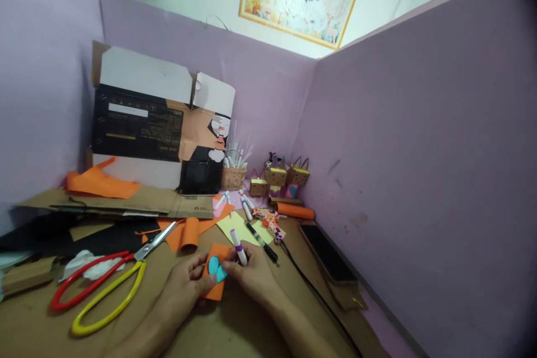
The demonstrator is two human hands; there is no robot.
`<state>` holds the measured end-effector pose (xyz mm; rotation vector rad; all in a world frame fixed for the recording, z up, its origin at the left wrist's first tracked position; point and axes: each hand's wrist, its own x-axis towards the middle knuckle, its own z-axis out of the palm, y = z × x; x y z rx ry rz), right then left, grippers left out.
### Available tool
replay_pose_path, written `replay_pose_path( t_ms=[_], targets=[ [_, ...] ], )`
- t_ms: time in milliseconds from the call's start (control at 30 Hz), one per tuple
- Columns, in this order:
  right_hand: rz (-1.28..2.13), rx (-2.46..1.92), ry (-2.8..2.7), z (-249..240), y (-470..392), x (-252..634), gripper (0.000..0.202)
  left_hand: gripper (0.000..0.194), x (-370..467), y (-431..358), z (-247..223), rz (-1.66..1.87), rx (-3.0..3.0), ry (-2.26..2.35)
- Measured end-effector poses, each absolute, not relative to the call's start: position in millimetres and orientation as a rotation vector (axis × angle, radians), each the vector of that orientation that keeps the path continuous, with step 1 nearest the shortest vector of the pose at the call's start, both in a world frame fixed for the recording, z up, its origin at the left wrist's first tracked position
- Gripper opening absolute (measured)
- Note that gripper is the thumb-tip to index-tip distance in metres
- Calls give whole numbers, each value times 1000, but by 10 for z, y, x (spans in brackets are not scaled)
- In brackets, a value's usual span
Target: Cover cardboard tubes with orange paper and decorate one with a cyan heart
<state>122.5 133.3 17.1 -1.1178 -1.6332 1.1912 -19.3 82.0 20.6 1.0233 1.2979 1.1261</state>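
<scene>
My left hand is closed around a small orange paper piece, seemingly a tube, at the near middle of the table. A blue paper heart with a dark outline lies against its front, under my left thumb. My right hand grips a white marker with a purple band, which sticks up between the fingers. The right thumb and fingertips press on the right side of the heart and the orange paper. Whatever is behind the orange piece is hidden.
Large scissors with red and yellow handles lie open at left. Another orange tube stands behind my hands. A black pen, a glue gun with its cable, and a phone-like black slab lie to the right.
</scene>
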Motion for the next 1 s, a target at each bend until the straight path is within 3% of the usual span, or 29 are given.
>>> replay_pose_path(
  t_ms=[1000],
  targets=[
    [1285, -1112, -1617, 182, 1346, 1227, 10, 46, -165, 831, 215, 1200, 863, 1275]
  ],
)
